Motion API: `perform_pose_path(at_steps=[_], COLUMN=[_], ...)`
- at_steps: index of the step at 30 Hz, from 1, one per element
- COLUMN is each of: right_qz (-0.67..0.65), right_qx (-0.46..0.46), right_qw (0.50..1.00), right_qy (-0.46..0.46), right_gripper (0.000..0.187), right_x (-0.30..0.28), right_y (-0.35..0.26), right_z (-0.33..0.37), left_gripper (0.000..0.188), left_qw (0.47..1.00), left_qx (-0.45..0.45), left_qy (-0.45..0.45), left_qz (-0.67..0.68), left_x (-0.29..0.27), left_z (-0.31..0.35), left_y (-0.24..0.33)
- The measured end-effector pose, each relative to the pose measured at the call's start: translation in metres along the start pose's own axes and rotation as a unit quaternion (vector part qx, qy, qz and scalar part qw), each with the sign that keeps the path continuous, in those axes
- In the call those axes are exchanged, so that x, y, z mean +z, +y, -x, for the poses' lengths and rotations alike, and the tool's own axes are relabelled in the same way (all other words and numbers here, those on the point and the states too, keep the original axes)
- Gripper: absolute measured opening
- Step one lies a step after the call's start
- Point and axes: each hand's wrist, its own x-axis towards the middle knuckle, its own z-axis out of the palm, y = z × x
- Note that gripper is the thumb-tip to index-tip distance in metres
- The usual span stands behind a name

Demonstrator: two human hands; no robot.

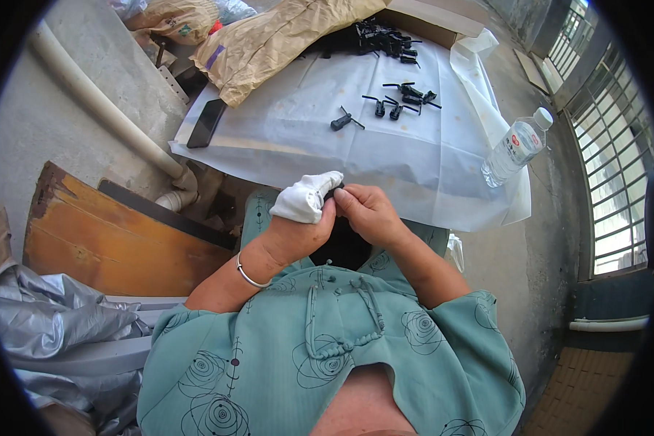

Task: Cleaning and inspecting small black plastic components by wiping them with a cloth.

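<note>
My left hand (301,211), its fingers wrapped in a white cloth cover, is closed on a small black plastic part (332,192). My right hand (368,213) pinches the same part from the other side, and the fingers of both hands hide most of it. Both hands meet in front of the table's near edge, above my lap. Beyond them, a single black part with thin prongs (346,120) lies on the white sheet (291,149). A small group of similar black parts (407,99) rests farther back to its right.
At the back, a heap of black parts (381,40) lies beside brown paper (276,43) and a cardboard box (432,20). A dark phone-like slab (207,123) sits at the table's left edge. A clear water bottle (514,150) is at the right edge. A wooden board (116,232) leans at left.
</note>
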Motion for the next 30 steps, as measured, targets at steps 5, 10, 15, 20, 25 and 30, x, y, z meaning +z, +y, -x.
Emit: perform_pose_path(at_steps=[5, 10, 15, 20, 25, 30], right_qz=[0.092, 0.343, 0.261, 0.169, 0.1, 0.251], right_qx=[-0.027, 0.02, -0.154, -0.108, -0.007, -0.068], right_qw=[0.995, 0.939, 0.952, 0.979, 0.991, 0.965], right_qy=[0.026, 0.032, 0.045, 0.036, 0.086, 0.028], right_gripper=[0.025, 0.013, 0.009, 0.009, 0.015, 0.021], right_x=[-0.01, -0.035, -0.039, -0.032, -0.017, -0.023], right_y=[-0.001, -0.015, -0.005, -0.003, -0.015, -0.02], right_z=[-0.009, -0.018, -0.023, -0.031, -0.037, -0.036], left_gripper=[0.03, 0.026, 0.033, 0.036, 0.029, 0.028], left_qw=[0.984, 0.915, 0.914, 0.959, 0.913, 0.891], left_qx=[-0.08, -0.141, -0.182, -0.041, -0.104, -0.175], left_qy=[-0.019, -0.012, -0.033, -0.044, -0.087, -0.096], left_qz=[0.157, 0.378, 0.361, 0.276, 0.386, 0.407], left_x=[0.008, 0.01, 0.012, 0.011, 0.005, -0.003], left_z=[-0.009, -0.032, -0.033, -0.028, -0.03, -0.034], left_y=[-0.018, -0.035, -0.04, -0.04, -0.04, -0.045])
